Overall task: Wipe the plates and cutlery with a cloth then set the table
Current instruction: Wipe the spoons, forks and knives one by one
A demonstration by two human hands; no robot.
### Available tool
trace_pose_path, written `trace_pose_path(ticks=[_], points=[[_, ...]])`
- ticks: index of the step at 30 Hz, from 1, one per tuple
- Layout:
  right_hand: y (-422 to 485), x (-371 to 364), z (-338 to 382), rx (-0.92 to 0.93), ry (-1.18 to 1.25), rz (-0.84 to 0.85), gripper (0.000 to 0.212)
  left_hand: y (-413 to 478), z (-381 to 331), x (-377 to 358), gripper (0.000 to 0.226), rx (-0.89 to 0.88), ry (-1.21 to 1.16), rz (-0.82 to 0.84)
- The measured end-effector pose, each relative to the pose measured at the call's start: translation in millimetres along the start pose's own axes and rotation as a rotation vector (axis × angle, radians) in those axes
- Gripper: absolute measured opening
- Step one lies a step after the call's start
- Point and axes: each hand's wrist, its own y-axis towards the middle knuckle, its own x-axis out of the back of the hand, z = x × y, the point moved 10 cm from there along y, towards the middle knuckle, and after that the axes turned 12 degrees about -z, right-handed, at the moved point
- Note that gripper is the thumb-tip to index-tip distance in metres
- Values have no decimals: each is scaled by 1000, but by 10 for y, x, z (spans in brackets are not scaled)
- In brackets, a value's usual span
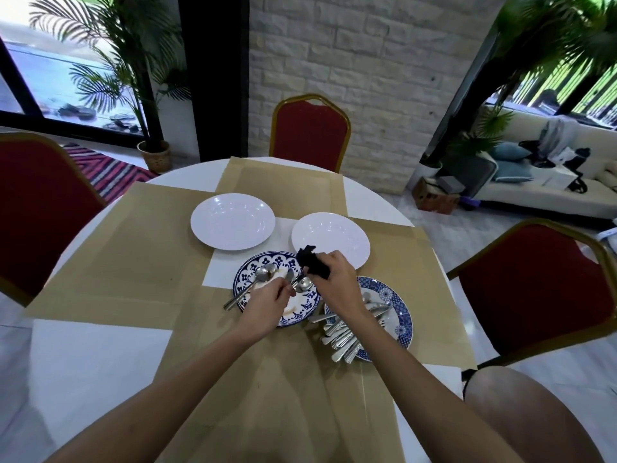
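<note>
Centrally, the right hand (335, 274) is clenched around a bunched black cloth (312, 264), which it brings against one end of a slim piece of cutlery (297, 281). The left hand (267, 297) pinches that piece by its other end, fingers curled. Whether it is a knife or a spoon cannot be told.

Both hands work just above the patterned plate (247, 279) at middle frame, where a loose spoon (265, 273) lies with its handle jutting past the lower-left rim.

- **Risk one:** a thin pinch on smooth metal may slip under the cloth's rubbing, dropping the piece onto the plate and its spoon.
- **Risk two:** the left hand sits close to the overhanging handle, and a nudge could lever the spoon off onto the placemat (133, 255).
- **Risk three:** lower right, the right forearm crosses a second patterned plate (397, 315) heaped with presumably unwiped cutlery (344, 337), handles overhanging its near rim. A dragging forearm could spill them.

One white plate (232, 221) and a second white plate (334, 238) wait beyond, upper centre, on the tabletop (93, 355), neither yet set before a chair (310, 132).
</note>
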Motion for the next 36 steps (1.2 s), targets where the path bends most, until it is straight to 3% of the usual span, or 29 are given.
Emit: trace_pose_path(ticks=[4, 10, 15, 17, 21, 24, 27, 29, 31, 32, 34, 36], points=[[-32, -77, 39, 99, -127, 80, 41, -10, 12, 10, 25, -24, -18, -32], [109, 182, -254, -192, -82, -122, 33, -74, 58, -54, 22, -58, 22, 1], [-116, 17, 110, 135, -192, 70, 41, -44, 6, 1, 24, -79, -8, -38], [-74, 28, 114, 140, -221, 77, 41, -38, -5, 9, 25, -90, -22, -43], [168, 216, -209, -171, -104, 29, 36, -37, 22, -41, 27, -71, -16, 32], [90, 205, -458, -479, 238, 174, 38, 0, 75, 3, 24, -101, 35, 45], [-53, 203, -486, -623, 456, 232, 25, 100, 97, 62, 21, -132, 210, 63], [-107, 221, -488, -686, 526, 157, 26, 191, 28, 171, 22, -203, 383, -57], [-193, 207, -518, -777, 611, 31, 30, 207, -88, 357, 21, -259, 441, -329], [-255, 182, -535, -833, 670, -37, 32, 168, -101, 447, 26, -214, 403, -472], [-398, 98, -565, -962, 808, -161, 31, 60, 75, 524, 50, 71, 202, -644], [-526, 4, -576, -1065, 896, -250, 25, -37, 308, 333, 62, 388, -50, -592]])
